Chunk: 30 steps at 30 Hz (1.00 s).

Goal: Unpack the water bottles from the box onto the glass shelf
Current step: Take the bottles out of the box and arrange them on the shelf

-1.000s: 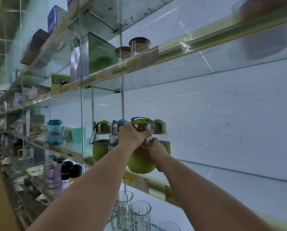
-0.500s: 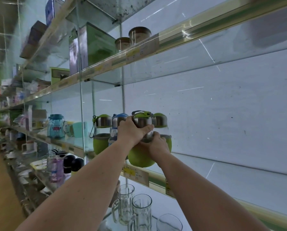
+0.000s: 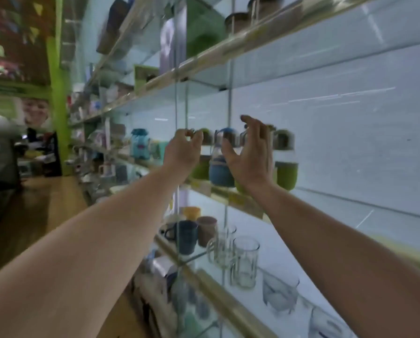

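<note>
My right hand (image 3: 250,154) is hanging with fingers spread and loosely bent, gripping nothing, just in front of the blue bottle (image 3: 221,167). My left hand (image 3: 183,151) is curling its fingers in toward the thumb to the left of that bottle; the blur is hiding whether anything is between them, so I cannot tell.

The blue bottle is standing upright on the glass shelf (image 3: 248,203), near its front edge. A green bottle (image 3: 285,162) is standing to its right, another green bottle (image 3: 201,164) to its left, half hidden by my left wrist. A third green one seems to be sitting behind my right palm.

Risks, as I am judging them: my hands are hovering close to a tight row near the lip, so a careless knuckle could be tipping one off. Glass mugs (image 3: 240,259) are waiting on the shelf below the blue bottle. No box in view.
</note>
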Available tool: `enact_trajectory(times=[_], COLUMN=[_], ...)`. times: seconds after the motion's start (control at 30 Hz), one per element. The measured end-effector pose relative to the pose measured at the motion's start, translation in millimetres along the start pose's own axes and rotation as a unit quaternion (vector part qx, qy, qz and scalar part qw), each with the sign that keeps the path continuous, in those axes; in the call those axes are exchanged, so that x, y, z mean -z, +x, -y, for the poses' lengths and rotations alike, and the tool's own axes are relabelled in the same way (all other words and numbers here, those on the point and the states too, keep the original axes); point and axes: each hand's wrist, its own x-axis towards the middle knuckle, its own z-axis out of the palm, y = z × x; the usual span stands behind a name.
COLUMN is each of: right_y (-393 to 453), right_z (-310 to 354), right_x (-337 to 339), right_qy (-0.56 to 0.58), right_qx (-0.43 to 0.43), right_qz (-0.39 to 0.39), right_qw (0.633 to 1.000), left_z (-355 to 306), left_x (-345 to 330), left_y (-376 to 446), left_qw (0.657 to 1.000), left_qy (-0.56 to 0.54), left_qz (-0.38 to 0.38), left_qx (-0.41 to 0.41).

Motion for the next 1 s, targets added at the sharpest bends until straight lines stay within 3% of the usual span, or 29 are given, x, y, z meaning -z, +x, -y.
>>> enact_trajectory(times=[0.1,0.2,0.33,0.43,0.67,1.0], right_y=[-34.0,-89.0,-188.4,-264.9,-405.1,-518.1], right_z=[20.0,10.6,-25.2,-50.6,-88.1,-138.9], right_x=[-33.2,-76.3,-124.7,-140.2,-152.1,-145.1], right_qy=[0.042,0.063,0.029,0.003,-0.027,-0.035], right_qx=[0.011,-0.066,-0.208,-0.294,-0.410,-0.481], right_qz=[0.147,0.294,0.453,0.530,0.608,0.630], right_qw=[0.988,0.952,0.866,0.795,0.679,0.608], left_z=[45.9,108.7,195.9,254.7,351.1,429.5], left_x=[24.3,41.6,46.8,39.3,0.6,-64.7], left_y=[-8.7,-35.9,-104.1,-157.8,-262.8,-371.7], left_qw=[0.998,0.984,0.952,0.919,0.842,0.776], left_qy=[0.039,0.092,0.100,0.100,0.081,0.082], left_qz=[0.030,0.084,0.121,0.143,0.197,0.244], left_qx=[0.050,0.125,0.263,0.355,0.495,0.576])
